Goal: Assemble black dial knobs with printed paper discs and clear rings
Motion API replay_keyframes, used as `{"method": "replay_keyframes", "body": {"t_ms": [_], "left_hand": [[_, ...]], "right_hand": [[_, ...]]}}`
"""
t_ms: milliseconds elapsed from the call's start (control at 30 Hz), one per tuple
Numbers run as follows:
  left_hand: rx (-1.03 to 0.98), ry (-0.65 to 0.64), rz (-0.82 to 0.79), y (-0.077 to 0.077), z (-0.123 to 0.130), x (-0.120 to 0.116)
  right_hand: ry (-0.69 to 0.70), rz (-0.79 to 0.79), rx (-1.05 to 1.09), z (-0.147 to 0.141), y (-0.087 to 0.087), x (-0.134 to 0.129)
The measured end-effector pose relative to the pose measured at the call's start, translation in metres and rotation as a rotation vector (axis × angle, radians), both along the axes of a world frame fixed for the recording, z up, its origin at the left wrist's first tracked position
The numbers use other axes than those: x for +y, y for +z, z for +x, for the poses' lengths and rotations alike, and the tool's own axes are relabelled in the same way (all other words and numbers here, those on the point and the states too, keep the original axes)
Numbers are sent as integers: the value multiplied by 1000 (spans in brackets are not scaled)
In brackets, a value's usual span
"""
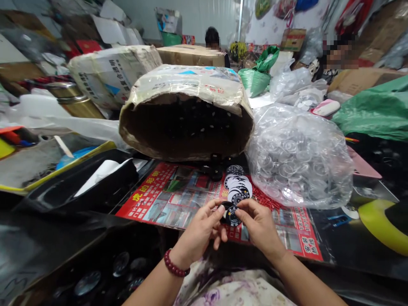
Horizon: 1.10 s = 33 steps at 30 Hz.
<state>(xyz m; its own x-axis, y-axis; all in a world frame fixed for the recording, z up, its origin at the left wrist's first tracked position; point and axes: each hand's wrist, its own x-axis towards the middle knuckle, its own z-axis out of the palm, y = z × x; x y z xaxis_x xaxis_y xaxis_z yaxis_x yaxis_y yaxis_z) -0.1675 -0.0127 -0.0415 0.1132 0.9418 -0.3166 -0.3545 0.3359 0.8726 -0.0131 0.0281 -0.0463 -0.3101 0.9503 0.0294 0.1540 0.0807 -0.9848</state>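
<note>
The right hand (pixel 259 225) pinches a round black dial (pixel 233 216) between thumb and fingertip, at ten o'clock from its palm; the left hand (pixel 208 223), lower fingers loosely curled, grips what looks like a black case (pixel 226 204), partly hidden, at two o'clock. Beneath them, a red sheet (pixel 140 205) reads "安装热线" at its four-o'clock corner.

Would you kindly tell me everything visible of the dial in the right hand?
The dial is a thin, round black disc with pale markings, too small to read, and a yellowish patch at upper left. Its material is unclear. The right hand pinches it at its right edge, face toward the camera, above the red sheet. In view it overlaps a dark round part in the left hand; whether they touch is unclear.
</note>
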Motion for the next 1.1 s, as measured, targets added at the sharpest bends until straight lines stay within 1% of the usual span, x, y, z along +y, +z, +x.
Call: {"method": "replay_keyframes", "body": {"t_ms": [67, 133, 200, 233, 267, 333, 367, 400, 433, 500, 600, 733, 833, 900, 933, 1033, 1100], "left_hand": [[15, -33, -6, -2, -2, -1], [131, -118, -3, -5, -6, 1], [259, -192, 28, -6, -9, 3], [300, -179, 52, -7, -9, 4], [320, -122, 77, -8, -8, 5], [302, 36, 101, -9, -5, 4], [272, 78, 99, -10, -2, 2], [230, 79, 91, -11, 2, 0], [186, 52, 82, -12, 5, -3], [115, 1, 74, -13, 12, -8], [94, 23, 85, -13, 15, -9], [123, -35, 76, -14, 10, -4], [134, -65, 71, -16, 11, -5], [129, -56, 74, -18, 14, -7], [122, -44, 78, -18, 16, -8], [101, 7, 94, -18, 21, -9], [99, 40, 97, -17, 24, -9]], "right_hand": [[-8, -19, -1, 4, 2, 2], [11, -75, 66, 6, 6, 5], [69, -138, 125, 6, 9, 8], [83, -159, 144, 5, 9, 9], [72, -170, 159, 4, 8, 9], [-19, -169, 197, 1, 3, 9], [-76, -163, 230, -1, -1, 8], [-126, -160, 266, -2, -4, 7], [-164, -158, 298, -3, -7, 6], [-188, -153, 309, -4, -11, 4], [-142, -98, 192, 0, -7, 3], [-65, -42, 86, 10, 9, 5], [60, 80, -105, 11, 17, 5], [62, 142, -192, 9, 17, 3], [28, 133, -183, 7, 15, 2], [-94, 1, -48, 3, 7, -2], [-127, -75, 25, 2, 2, -4]]}}
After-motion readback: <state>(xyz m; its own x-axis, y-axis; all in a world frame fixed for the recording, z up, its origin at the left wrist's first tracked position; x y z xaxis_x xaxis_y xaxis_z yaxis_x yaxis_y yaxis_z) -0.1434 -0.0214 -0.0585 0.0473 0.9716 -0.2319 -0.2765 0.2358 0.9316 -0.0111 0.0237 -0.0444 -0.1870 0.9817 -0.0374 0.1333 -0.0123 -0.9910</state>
